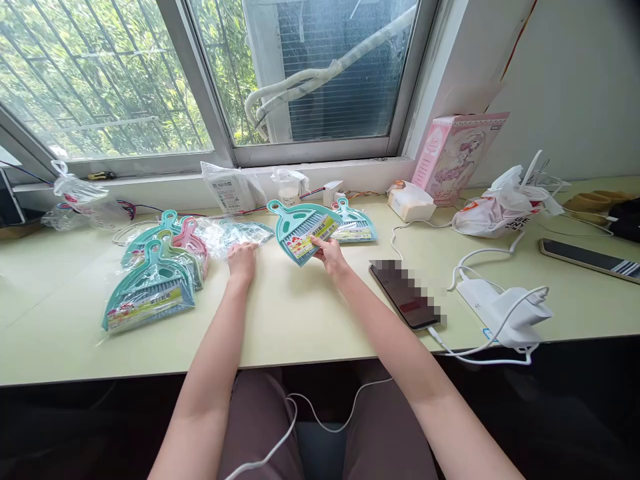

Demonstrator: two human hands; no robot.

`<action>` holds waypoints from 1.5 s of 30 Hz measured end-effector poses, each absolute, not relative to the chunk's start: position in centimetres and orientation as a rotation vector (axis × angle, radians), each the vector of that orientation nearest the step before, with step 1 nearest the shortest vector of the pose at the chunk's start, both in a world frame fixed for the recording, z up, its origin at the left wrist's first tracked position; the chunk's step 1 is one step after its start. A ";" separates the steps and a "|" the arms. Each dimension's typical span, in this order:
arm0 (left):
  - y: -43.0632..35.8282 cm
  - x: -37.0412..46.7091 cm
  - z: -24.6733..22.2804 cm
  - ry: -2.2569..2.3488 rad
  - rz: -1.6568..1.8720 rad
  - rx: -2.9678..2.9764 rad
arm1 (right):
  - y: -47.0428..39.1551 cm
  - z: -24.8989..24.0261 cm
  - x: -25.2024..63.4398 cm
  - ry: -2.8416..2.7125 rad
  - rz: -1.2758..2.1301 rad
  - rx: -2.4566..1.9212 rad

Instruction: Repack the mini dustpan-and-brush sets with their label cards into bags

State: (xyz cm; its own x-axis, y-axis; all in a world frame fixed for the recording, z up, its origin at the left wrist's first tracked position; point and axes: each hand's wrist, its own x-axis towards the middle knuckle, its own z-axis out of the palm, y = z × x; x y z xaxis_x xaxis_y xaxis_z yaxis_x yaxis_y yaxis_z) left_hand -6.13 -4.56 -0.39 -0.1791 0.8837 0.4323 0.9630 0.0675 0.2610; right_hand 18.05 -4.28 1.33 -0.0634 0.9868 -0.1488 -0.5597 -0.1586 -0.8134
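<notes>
My right hand (327, 255) grips a teal dustpan and brush set (305, 233) by its lower right corner, tilted above the table. My left hand (242, 261) has its fingers closed on clear plastic bags (225, 235) lying at the back of the table. Behind the held set lies another teal dustpan set (356, 223). To the left, a bagged teal dustpan set (150, 293) lies in front of a green one (183, 250), a pink one (194, 240) and a further teal one (143, 241).
A phone (405, 293) on a cable lies right of my right arm, beside a white power strip (500, 310). A tissue pack (411, 201), a pink box (460, 157) and a white bag (495, 207) stand at the back right. The table's front edge (300, 363) runs below my forearms.
</notes>
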 end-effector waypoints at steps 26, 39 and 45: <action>-5.4 -6.0 0.9 -2.226 -0.729 -1.560 | -4.3 0.5 17.6 -0.945 1.664 -1.025; -5.8 -4.0 1.7 -1.801 -1.253 -1.717 | -4.7 0.9 17.5 -1.019 1.700 -0.853; -6.0 -2.1 2.4 -1.571 -1.342 -2.030 | -4.6 0.8 16.8 -0.934 1.637 -0.836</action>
